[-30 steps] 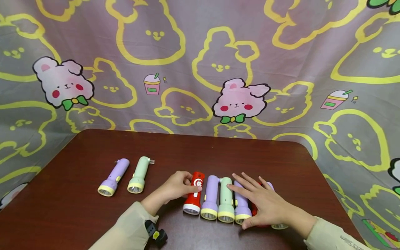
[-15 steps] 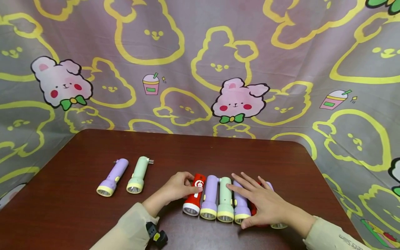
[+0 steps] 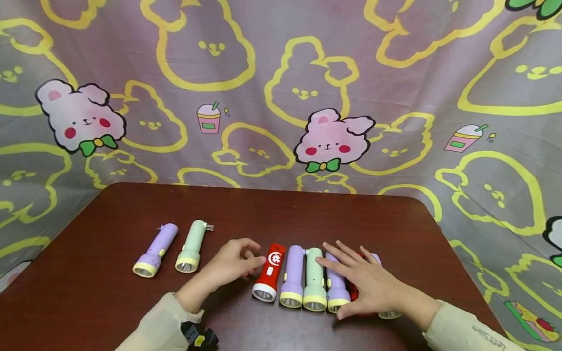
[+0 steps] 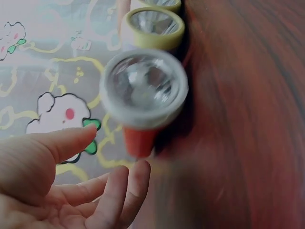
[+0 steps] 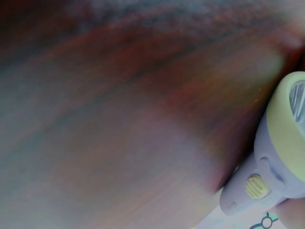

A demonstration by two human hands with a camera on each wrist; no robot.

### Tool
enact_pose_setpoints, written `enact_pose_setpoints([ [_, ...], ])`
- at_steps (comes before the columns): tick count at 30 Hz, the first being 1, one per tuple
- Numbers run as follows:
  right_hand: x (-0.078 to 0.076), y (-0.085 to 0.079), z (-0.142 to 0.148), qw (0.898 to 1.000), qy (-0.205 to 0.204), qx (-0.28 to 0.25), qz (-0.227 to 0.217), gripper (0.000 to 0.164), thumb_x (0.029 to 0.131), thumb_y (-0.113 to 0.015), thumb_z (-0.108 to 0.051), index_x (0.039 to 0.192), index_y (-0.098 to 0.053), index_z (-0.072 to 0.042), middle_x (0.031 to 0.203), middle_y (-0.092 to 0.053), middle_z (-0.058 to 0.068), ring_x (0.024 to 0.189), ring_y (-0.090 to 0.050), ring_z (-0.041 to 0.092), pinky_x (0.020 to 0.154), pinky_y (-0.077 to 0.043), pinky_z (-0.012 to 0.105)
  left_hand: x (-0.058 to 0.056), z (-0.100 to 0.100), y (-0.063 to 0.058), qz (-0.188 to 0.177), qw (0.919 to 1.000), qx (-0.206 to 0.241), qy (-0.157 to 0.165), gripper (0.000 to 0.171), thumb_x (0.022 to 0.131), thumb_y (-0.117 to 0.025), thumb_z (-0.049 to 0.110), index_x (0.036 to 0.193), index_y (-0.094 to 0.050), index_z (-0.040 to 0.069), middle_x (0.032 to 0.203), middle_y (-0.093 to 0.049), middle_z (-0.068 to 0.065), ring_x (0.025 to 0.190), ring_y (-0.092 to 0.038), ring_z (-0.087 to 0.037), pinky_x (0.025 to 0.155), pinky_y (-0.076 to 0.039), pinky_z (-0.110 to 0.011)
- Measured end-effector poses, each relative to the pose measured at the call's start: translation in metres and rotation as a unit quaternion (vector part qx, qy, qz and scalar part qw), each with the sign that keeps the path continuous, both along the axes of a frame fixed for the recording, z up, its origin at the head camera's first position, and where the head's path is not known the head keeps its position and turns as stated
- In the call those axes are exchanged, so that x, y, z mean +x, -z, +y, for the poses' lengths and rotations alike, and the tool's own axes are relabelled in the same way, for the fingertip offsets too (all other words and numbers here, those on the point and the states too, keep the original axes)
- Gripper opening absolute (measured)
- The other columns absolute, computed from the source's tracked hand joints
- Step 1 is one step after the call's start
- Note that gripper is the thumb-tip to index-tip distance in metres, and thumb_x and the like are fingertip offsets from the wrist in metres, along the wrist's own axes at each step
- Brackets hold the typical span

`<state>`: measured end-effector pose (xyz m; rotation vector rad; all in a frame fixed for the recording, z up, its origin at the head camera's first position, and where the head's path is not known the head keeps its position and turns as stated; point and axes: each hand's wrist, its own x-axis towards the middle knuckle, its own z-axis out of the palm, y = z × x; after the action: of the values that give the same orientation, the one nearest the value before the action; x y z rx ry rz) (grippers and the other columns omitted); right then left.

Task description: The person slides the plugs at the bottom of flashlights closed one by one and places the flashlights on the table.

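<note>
My left hand [image 3: 230,265] stands just left of a red flashlight [image 3: 269,273] with a white rim. In the left wrist view a gap shows between its bent, parted fingers and that flashlight. Right of the red one lie a purple flashlight [image 3: 292,275], a green flashlight [image 3: 314,278] and another purple flashlight [image 3: 336,285], side by side with yellow rims toward me. My right hand [image 3: 373,282] rests on the row's right part with fingers spread. Beneath it, another red flashlight [image 3: 353,291] and a purple one [image 3: 376,258] are mostly hidden.
Farther left on the brown table [image 3: 246,209] lie a purple flashlight [image 3: 155,251] and a green flashlight [image 3: 191,246] with its plug prongs out, apart from each other. A patterned curtain [image 3: 263,97] hangs behind the table.
My left hand has let go of the red flashlight and drawn back to the left. That flashlight now lies slightly tilted, apart from its purple neighbour. My right hand has stayed in place.
</note>
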<state>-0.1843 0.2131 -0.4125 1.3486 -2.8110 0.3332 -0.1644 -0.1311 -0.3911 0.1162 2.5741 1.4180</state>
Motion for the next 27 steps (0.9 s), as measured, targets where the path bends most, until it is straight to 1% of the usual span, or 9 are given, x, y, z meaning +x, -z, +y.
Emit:
enact_pose_setpoints([
  [3, 0.000, 0.000, 0.000, 1.000, 0.001, -0.001, 0.000, 0.104, 0.067, -0.065, -0.083, 0.155, -0.030, -0.039, 0.166, -0.023, 0.001, 0.149, -0.026, 0.042, 0.100, -0.026, 0.081, 0.003, -0.012, -0.009, 0.024, 0.9997, -0.007, -0.008, 0.039, 0.090, -0.073, 0.020, 0.121, -0.063, -0.001, 0.072, -0.062, -0.005, 0.059, -0.059, -0.018, 0.055, -0.053, -0.032],
  [6, 0.000, 0.001, 0.001, 1.000, 0.002, -0.001, 0.003, 0.104, 0.067, -0.065, -0.083, 0.155, -0.030, -0.039, 0.166, -0.024, 0.001, 0.148, -0.027, 0.042, 0.099, -0.027, 0.081, 0.006, -0.026, -0.018, 0.059, 0.9978, -0.028, -0.016, 0.036, 0.090, -0.072, 0.018, 0.119, -0.064, -0.002, 0.076, -0.063, -0.005, 0.064, -0.058, -0.018, 0.057, -0.051, -0.030],
  [10, 0.001, 0.001, 0.000, 1.000, 0.001, 0.000, 0.004, 0.104, 0.067, -0.064, -0.084, 0.155, -0.030, -0.039, 0.166, -0.023, 0.000, 0.148, -0.027, 0.042, 0.099, -0.027, 0.081, 0.011, -0.044, -0.028, 0.104, 0.9916, -0.073, -0.021, 0.032, 0.091, -0.071, 0.019, 0.117, -0.065, 0.002, 0.081, -0.064, -0.003, 0.070, -0.056, -0.014, 0.060, -0.047, -0.026],
  [13, 0.001, 0.001, 0.000, 1.000, 0.000, -0.001, 0.004, 0.104, 0.067, -0.064, -0.083, 0.155, -0.030, -0.039, 0.166, -0.023, 0.000, 0.149, -0.026, 0.042, 0.100, -0.026, 0.081, 0.014, -0.058, -0.034, 0.130, 0.9858, -0.104, -0.027, 0.030, 0.091, -0.071, 0.019, 0.116, -0.066, 0.004, 0.084, -0.065, -0.001, 0.073, -0.058, -0.013, 0.062, -0.047, -0.025],
  [17, 0.001, 0.001, 0.000, 1.000, 0.001, -0.001, 0.002, 0.104, 0.067, -0.064, -0.083, 0.155, -0.030, -0.039, 0.166, -0.024, 0.001, 0.149, -0.026, 0.042, 0.100, -0.026, 0.081, 0.016, -0.075, -0.040, 0.144, 0.9790, -0.137, -0.048, 0.029, 0.092, -0.070, 0.019, 0.116, -0.066, 0.004, 0.086, -0.067, -0.002, 0.076, -0.064, -0.015, 0.062, -0.049, -0.026],
  [21, 0.001, 0.002, 0.000, 1.000, 0.000, -0.001, 0.002, 0.104, 0.067, -0.064, -0.084, 0.155, -0.030, -0.039, 0.166, -0.024, 0.001, 0.148, -0.027, 0.042, 0.099, -0.026, 0.081, 0.017, -0.090, -0.044, 0.139, 0.9732, -0.165, -0.080, 0.031, 0.093, -0.069, 0.019, 0.120, -0.065, 0.003, 0.091, -0.068, -0.004, 0.079, -0.065, -0.018, 0.060, -0.046, -0.027],
  [24, 0.000, 0.002, 0.000, 1.000, -0.002, -0.002, 0.004, 0.104, 0.067, -0.064, -0.084, 0.155, -0.030, -0.039, 0.166, -0.023, 0.001, 0.148, -0.027, 0.042, 0.099, -0.026, 0.081, 0.014, -0.101, -0.042, 0.140, 0.9706, -0.173, -0.092, 0.034, 0.093, -0.068, 0.019, 0.121, -0.064, 0.000, 0.092, -0.069, -0.008, 0.083, -0.066, -0.024, 0.062, -0.047, -0.030],
  [27, 0.000, 0.002, 0.000, 1.000, -0.001, -0.002, 0.003, 0.104, 0.067, -0.064, -0.084, 0.155, -0.030, -0.039, 0.166, -0.023, 0.000, 0.149, -0.026, 0.042, 0.100, -0.026, 0.081, 0.010, -0.110, -0.035, 0.139, 0.9695, -0.175, -0.100, 0.035, 0.093, -0.069, 0.018, 0.120, -0.064, -0.002, 0.094, -0.070, -0.012, 0.089, -0.068, -0.031, 0.066, -0.049, -0.032],
])
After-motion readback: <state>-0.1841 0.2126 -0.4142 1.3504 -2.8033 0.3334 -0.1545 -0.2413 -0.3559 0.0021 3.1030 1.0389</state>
